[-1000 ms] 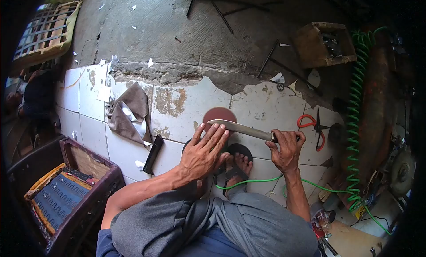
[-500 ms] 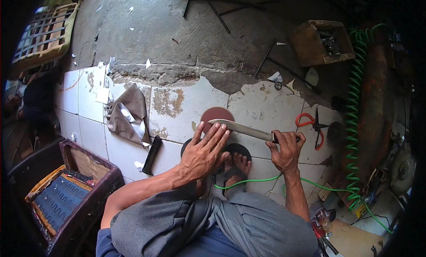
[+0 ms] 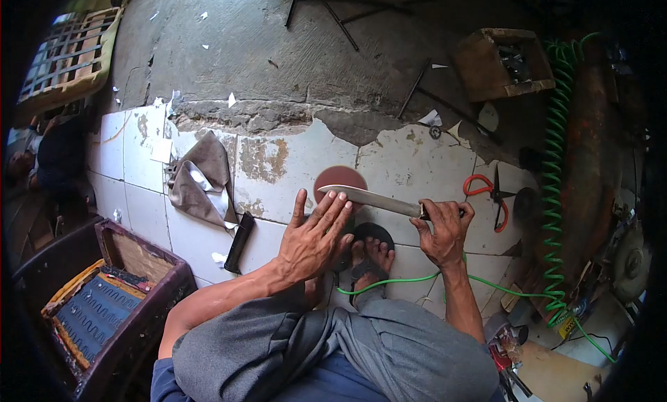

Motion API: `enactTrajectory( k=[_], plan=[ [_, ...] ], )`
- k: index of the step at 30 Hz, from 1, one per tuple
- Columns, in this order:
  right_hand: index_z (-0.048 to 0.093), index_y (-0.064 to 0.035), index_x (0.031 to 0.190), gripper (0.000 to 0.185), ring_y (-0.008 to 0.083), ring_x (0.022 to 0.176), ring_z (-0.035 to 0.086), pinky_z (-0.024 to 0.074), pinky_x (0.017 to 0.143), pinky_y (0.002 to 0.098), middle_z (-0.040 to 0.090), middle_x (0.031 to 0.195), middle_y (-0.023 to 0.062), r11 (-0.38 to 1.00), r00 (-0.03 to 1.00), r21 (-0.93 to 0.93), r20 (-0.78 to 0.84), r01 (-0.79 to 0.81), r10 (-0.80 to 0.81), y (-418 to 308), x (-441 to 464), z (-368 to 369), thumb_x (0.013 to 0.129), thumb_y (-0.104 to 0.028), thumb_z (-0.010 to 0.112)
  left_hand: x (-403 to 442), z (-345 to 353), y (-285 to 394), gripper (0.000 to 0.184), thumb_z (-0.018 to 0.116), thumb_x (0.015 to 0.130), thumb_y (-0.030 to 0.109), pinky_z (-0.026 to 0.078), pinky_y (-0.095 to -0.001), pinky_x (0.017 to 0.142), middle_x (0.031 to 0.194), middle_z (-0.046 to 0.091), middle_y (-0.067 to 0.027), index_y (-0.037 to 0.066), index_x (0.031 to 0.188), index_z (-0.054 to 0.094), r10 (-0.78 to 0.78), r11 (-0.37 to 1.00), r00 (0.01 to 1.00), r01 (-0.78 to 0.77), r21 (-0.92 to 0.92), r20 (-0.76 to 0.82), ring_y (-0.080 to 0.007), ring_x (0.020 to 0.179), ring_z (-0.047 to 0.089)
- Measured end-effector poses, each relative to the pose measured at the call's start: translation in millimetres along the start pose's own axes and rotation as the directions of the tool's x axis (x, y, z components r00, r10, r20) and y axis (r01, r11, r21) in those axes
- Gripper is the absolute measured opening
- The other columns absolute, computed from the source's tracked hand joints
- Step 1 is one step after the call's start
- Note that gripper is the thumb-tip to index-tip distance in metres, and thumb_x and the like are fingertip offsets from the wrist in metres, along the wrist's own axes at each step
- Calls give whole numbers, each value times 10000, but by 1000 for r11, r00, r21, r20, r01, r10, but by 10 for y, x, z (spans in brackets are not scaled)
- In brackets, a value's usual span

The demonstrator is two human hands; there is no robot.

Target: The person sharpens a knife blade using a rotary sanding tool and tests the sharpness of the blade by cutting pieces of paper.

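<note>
A long-bladed knife (image 3: 382,200) lies nearly level over a round reddish-brown disc (image 3: 340,178), which looks like a sanding disc. My right hand (image 3: 445,228) is closed around its dark handle. My left hand (image 3: 310,235) has its fingers stretched out, the fingertips resting on the blade close to the tip, and one digit spread to the left. Below the knife are my sandalled feet (image 3: 373,255). A green hose (image 3: 396,283) runs to a spot between them; what it joins is hidden by my left hand and leg.
Red-handled scissors (image 3: 496,194) lie open on the tiles at right, near a coiled green hose (image 3: 552,159). To the left are a brown cloth (image 3: 201,173), a black object (image 3: 240,244) and a dark-framed seat (image 3: 180,273). A wooden box (image 3: 479,69) and metal rods (image 3: 340,27) lie farther out.
The knife and my right hand have shifted slightly left, carrying the tip farther across the disc. My left hand has moved a little left, with its outer digit spread wider.
</note>
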State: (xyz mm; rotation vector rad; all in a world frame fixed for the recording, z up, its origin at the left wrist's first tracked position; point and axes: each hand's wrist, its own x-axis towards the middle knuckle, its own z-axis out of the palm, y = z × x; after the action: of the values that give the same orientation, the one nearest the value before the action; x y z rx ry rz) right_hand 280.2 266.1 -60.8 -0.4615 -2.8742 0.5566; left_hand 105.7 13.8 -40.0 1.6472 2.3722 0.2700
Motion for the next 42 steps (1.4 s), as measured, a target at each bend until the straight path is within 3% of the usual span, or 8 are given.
enactTrajectory(
  k=[14, 17, 18, 19, 20, 23, 29, 42],
  plan=[
    [696, -82, 1145, 342, 205, 918, 586, 298, 978, 457, 663, 903, 7, 1000, 999, -2, -12, -31, 31, 60, -115, -59, 909, -322, 759, 71, 104, 34, 628, 673, 956, 356, 85, -652, 1274, 1595, 487, -84, 72, 1499, 537, 54, 999, 998, -54, -3, -11, -233, 1513, 411],
    [696, -70, 1164, 308, 209, 884, 631, 408, 932, 448, 690, 914, 41, 997, 996, 2, 59, -73, 73, -24, -141, -226, 931, -263, 755, 79, 2, 62, 644, 665, 959, 364, 64, -652, 1273, 1621, 454, -91, 72, 1515, 520, 63, 998, 998, -63, -10, -21, -248, 1539, 370],
    [692, -66, 1191, 293, 216, 851, 654, 469, 866, 428, 703, 917, 69, 898, 932, 284, 237, -337, 275, -74, -158, -297, 949, -223, 738, 95, -57, 64, 656, 663, 958, 373, 52, -652, 1273, 1628, 443, -100, 70, 1520, 513, 52, 998, 998, -53, -14, -45, -256, 1548, 355],
    [687, -62, 1218, 282, 223, 817, 677, 529, 800, 408, 715, 920, 97, 656, 803, 477, 454, -585, 387, -111, -168, -328, 966, -183, 721, 119, -109, 58, 669, 662, 956, 382, 41, -652, 1272, 1636, 432, -109, 67, 1526, 506, 41, 999, 997, -42, -17, -71, -265, 1556, 340],
    [661, -73, 1319, 329, 228, 744, 698, 566, 690, 353, 725, 894, 135, 743, 918, 558, 341, -370, 201, -153, -152, -303, 996, -135, 678, 134, -137, 43, 714, 614, 976, 460, 33, -647, 1275, 1646, 412, -110, 61, 1552, 477, 36, 999, 996, -36, 0, -80, -264, 1558, 329],
    [573, -127, 1506, 486, 149, 681, 618, 529, 691, 299, 667, 799, 68, 555, 864, 682, 479, -476, 154, -286, -268, -171, 1024, -118, 639, 164, -250, 63, 759, 627, 954, 509, 43, -644, 1276, 1631, 427, -144, 40, 1535, 494, -14, 999, 999, 13, -37, -41, -285, 1554, 336],
    [512, -134, 1555, 458, 31, 601, 424, 369, 533, 213, 529, 747, -43, 215, 693, 660, 703, -720, 162, -438, -407, -22, 1097, -134, 541, 95, -131, 76, 786, 625, 951, 519, 78, -633, 1274, 1623, 426, -171, 6, 1528, 483, -59, 993, 998, 59, -99, 3, -307, 1550, 339],
    [546, -154, 1532, 475, 55, 674, 486, 442, 632, 234, 563, 775, -47, 236, 661, 618, 712, -750, 236, -522, -470, 38, 1062, -102, 586, 1, 2, 106, 734, 603, 988, 519, 123, -570, 1288, 1575, 478, -211, -39, 1461, 544, 22, 990, 1000, -22, -140, -1, -322, 1506, 408]
  ],
)
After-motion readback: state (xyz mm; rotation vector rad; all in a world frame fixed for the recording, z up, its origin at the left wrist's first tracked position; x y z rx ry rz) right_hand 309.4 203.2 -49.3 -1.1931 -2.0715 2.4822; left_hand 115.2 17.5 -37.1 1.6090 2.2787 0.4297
